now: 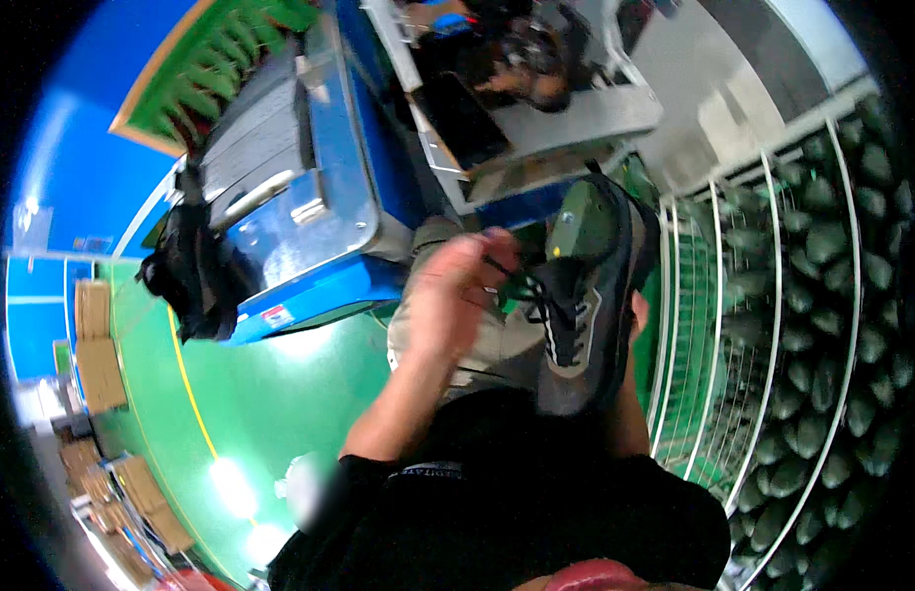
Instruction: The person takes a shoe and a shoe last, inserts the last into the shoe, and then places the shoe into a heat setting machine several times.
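A dark grey and black lace-up shoe (603, 315) is held upright in front of my chest, its toe end toward me. A green shoe last (584, 225) fills its opening. My right hand (639, 315) grips the shoe from its right side; mostly the fingers show past the edge, the rest being hidden behind it. To the left of the shoe is my left hand (446, 307), somewhat blurred, with fingers closed on a black shoelace (497, 266) that runs to the shoe's throat.
A blue machine with a metal top (369, 229) stands ahead on the left, with black shoes (196, 271) at its left edge. White wire racks (716, 325) full of green lasts (822, 241) line my right. Ahead is a grey workstation (586, 118). Cardboard boxes (101, 374) sit far left on the green floor.
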`<action>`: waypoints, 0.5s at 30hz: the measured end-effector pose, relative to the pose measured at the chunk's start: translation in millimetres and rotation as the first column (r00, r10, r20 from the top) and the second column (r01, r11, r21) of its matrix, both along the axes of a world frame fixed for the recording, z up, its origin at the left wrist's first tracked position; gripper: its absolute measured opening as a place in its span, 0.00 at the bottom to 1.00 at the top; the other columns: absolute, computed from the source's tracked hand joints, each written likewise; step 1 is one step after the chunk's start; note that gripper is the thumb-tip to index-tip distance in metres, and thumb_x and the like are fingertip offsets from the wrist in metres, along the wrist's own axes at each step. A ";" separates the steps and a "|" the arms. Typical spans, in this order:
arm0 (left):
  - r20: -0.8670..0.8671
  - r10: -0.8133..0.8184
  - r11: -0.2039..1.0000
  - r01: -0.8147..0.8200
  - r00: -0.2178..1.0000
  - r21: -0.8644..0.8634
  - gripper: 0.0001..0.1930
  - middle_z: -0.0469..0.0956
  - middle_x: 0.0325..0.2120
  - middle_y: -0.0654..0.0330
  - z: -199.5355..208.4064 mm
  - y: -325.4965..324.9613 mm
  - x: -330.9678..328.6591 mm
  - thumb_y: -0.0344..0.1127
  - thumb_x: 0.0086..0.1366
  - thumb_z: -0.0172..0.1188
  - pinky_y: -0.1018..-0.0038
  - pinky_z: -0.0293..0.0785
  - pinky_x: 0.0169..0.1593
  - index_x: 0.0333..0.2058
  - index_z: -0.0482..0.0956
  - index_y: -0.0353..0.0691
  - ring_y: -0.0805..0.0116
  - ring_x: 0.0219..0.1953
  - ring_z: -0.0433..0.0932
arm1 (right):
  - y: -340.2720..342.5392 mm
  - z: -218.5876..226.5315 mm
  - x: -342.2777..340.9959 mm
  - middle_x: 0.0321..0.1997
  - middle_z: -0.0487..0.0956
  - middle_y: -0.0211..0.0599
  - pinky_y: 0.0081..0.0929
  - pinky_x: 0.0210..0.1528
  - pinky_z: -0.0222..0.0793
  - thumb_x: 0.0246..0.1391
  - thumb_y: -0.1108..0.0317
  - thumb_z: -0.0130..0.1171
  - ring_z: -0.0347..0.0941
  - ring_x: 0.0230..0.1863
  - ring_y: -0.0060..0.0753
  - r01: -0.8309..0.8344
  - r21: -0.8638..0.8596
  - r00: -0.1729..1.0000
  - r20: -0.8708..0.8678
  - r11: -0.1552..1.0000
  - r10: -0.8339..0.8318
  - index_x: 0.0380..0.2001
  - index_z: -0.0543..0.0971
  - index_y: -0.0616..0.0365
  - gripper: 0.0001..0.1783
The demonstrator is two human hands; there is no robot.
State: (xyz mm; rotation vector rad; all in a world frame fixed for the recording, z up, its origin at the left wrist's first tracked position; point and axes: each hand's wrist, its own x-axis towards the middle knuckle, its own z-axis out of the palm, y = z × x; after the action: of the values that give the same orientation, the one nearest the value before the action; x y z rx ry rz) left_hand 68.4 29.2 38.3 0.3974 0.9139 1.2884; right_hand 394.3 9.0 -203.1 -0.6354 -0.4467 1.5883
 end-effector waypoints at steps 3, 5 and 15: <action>0.101 0.090 0.891 -0.125 0.991 0.436 0.14 0.80 0.37 0.56 0.6 3.8 -108.3 0.41 0.75 0.49 0.74 0.72 0.35 0.43 0.76 0.35 0.73 0.30 0.75 | -5.9 40.1 -26.7 0.44 0.82 0.42 0.37 0.44 0.79 0.61 0.54 0.54 0.81 0.41 0.40 -0.086 -0.112 0.966 -0.253 0.990 0.056 0.52 0.75 0.61 0.24; -0.196 0.236 0.931 -0.163 0.952 0.327 0.13 0.81 0.29 0.53 50.0 -1.3 -82.2 0.38 0.75 0.50 0.76 0.68 0.23 0.41 0.77 0.33 0.74 0.19 0.72 | -2.9 95.6 -44.7 0.48 0.81 0.43 0.36 0.49 0.78 0.61 0.53 0.54 0.80 0.45 0.39 -0.198 -0.184 0.958 -0.246 0.963 0.150 0.56 0.73 0.61 0.27; -0.832 -0.197 0.960 0.273 0.519 -0.057 0.39 0.81 0.48 0.48 -68.9 0.4 8.4 0.50 0.58 0.71 0.69 0.75 0.53 0.60 0.68 0.29 0.61 0.51 0.80 | 14.3 164.0 -93.6 0.50 0.81 0.40 0.33 0.49 0.78 0.62 0.53 0.53 0.80 0.47 0.35 -0.245 -0.464 0.968 -0.170 0.851 0.186 0.59 0.72 0.58 0.27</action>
State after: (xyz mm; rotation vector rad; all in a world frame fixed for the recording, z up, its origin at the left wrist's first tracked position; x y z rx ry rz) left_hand 76.8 29.5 -30.5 1.2433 1.5448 0.8338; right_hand 300.6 23.4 -39.0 -0.8837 -0.0213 1.9656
